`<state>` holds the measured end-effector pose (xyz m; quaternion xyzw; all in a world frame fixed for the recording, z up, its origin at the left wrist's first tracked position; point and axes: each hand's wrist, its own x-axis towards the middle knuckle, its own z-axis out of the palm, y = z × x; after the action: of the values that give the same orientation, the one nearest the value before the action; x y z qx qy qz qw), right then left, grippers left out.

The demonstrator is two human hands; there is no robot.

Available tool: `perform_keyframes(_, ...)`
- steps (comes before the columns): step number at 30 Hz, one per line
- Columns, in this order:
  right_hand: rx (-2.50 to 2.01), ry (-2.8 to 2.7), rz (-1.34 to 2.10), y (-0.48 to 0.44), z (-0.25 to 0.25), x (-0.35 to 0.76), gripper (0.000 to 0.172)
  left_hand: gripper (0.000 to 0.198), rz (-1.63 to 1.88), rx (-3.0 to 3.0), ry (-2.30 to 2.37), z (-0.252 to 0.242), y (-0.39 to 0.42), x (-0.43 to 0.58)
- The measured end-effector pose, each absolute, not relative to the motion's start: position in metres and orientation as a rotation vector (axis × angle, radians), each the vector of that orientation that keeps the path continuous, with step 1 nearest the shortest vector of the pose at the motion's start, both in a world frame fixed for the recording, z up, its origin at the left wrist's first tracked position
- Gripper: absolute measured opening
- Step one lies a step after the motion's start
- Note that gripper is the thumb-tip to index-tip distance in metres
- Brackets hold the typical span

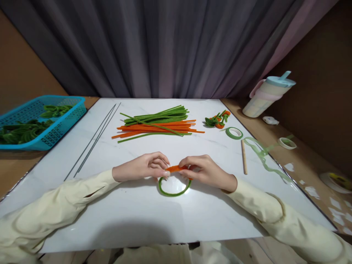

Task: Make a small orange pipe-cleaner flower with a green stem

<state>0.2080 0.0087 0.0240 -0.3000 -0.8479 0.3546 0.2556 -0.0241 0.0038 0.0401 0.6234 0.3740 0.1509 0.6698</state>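
Note:
Between my hands is a ring of green pipe cleaner (172, 194), its top stretch covered by a tightly coiled orange pipe cleaner (174, 168). My left hand (151, 165) pinches the left end of the orange coil between thumb and fingers. At the coil's right end, my right hand (202, 169) grips it the same way. The green part hangs as a loop toward me, just over the white table. Beyond my hands lie a bundle of green pipe cleaners (156, 116) and a bundle of orange pipe cleaners (154, 127), with a few green ones lying loose.
On the left are thin dark wires (96, 141) and a blue basket (66, 123) holding green leafy pieces. To the right lie small orange-green pieces (218, 120), green tape (234, 133), a wooden stick (244, 157) and a tangled green strip (260, 156). A tumbler (264, 96) stands behind them.

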Motion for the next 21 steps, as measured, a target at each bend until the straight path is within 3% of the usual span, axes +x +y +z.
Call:
perform_keyframes(14,-0.785,-2.296,0.960,0.004,0.025,0.204,0.011,0.017,0.472,1.307,0.797,0.029,-0.006,-0.013)
perform_keyframes(21,-0.826,-2.198,1.235,0.006,0.030,0.203,0.013,0.016,0.485,1.293,0.758,0.027,-0.005,-0.013)
